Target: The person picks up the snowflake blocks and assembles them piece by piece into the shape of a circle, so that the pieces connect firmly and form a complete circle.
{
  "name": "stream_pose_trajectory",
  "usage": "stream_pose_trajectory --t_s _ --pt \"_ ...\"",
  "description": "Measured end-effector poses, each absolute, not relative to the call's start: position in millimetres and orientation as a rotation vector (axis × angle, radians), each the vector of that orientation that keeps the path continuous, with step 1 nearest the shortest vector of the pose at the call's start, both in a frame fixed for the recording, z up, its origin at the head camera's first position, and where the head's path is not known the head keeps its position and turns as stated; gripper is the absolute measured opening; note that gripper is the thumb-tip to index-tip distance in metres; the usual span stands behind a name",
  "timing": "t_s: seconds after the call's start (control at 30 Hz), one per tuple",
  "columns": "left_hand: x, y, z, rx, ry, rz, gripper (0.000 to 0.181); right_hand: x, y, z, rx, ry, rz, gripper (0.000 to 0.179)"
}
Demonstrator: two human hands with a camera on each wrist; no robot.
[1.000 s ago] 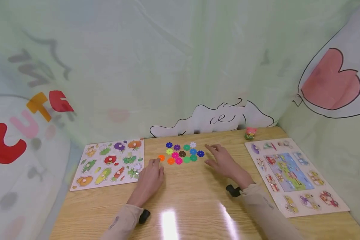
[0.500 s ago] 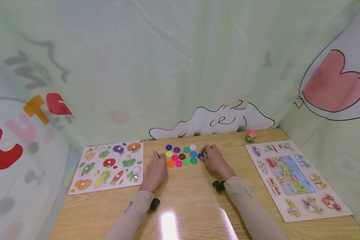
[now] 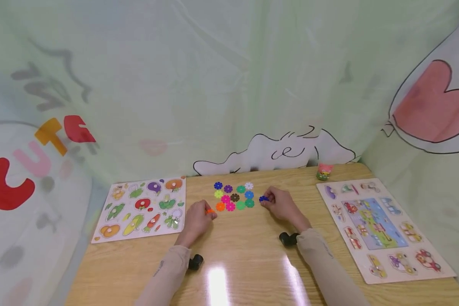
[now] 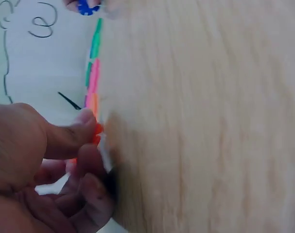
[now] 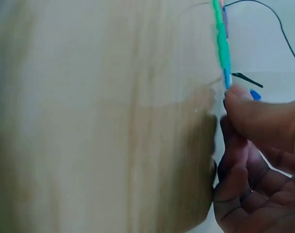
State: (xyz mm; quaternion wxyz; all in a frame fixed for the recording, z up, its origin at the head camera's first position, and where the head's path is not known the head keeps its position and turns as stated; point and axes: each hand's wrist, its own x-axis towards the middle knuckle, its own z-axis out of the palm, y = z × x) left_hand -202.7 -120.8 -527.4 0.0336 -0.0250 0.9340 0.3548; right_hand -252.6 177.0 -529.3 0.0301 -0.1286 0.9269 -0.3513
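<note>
My left hand point(image 3: 197, 217) pinches an orange notched disc point(image 3: 211, 211) between thumb and fingers; in the left wrist view only edges of this orange disc point(image 4: 97, 133) show past the fingertips. On the other side, my right hand point(image 3: 284, 205) pinches a dark blue notched disc point(image 3: 264, 198), mostly hidden by the thumb in the right wrist view. Between the hands lies a loose group of flower-shaped discs, among them a brown disc point(image 3: 235, 197), a white disc point(image 3: 249, 186), a yellow disc point(image 3: 218, 194) and another orange disc point(image 3: 220, 206).
A vegetable puzzle board point(image 3: 139, 208) lies to the left on the wooden table point(image 3: 245, 250). To the right is a vehicle puzzle board point(image 3: 384, 229). A small pink-and-green figure point(image 3: 324, 171) stands at the back right. Printed curtain point(image 3: 214, 85) hangs behind.
Both hands have moved to the discs' sides and taken hold of one each. The orange disc is now tilted in the left fingers; the dark blue one has shifted slightly right, away from the group.
</note>
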Motion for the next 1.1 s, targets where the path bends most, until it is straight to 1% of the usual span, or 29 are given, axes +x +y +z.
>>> stream_pose_trajectory --t_s 0.13,0.27,0.37,0.47,0.6,0.77,0.97,1.1 --pt "-193 -125 -526 -0.019 2.748 1.262 0.018 -244 177 -525 -0.447 2.884 -1.119 0.012" --pt "-185 -123 -518 -0.009 2.559 1.518 0.022 -231 171 -511 -0.559 2.938 -1.147 0.006" --pt "-177 -121 -507 -0.051 2.359 1.746 0.025 -218 164 -496 -0.675 2.980 -1.177 0.011" --pt "-169 -117 -494 -0.094 2.173 1.906 0.024 -206 156 -482 -0.788 3.004 -1.249 0.014" --pt "-160 -112 -483 -0.129 2.060 1.999 0.022 -195 144 -472 -0.874 2.988 -1.409 0.010" --pt "-153 -107 -479 -0.180 2.007 2.051 0.025 -187 130 -475 -0.877 2.926 -1.556 0.006" --pt "-151 -101 -477 -0.195 1.924 2.115 0.025 -181 120 -477 -0.870 2.852 -1.612 0.003" --pt "-148 -98 -474 -0.171 1.885 2.173 0.025 -178 116 -475 -0.916 2.834 -1.641 0.003"
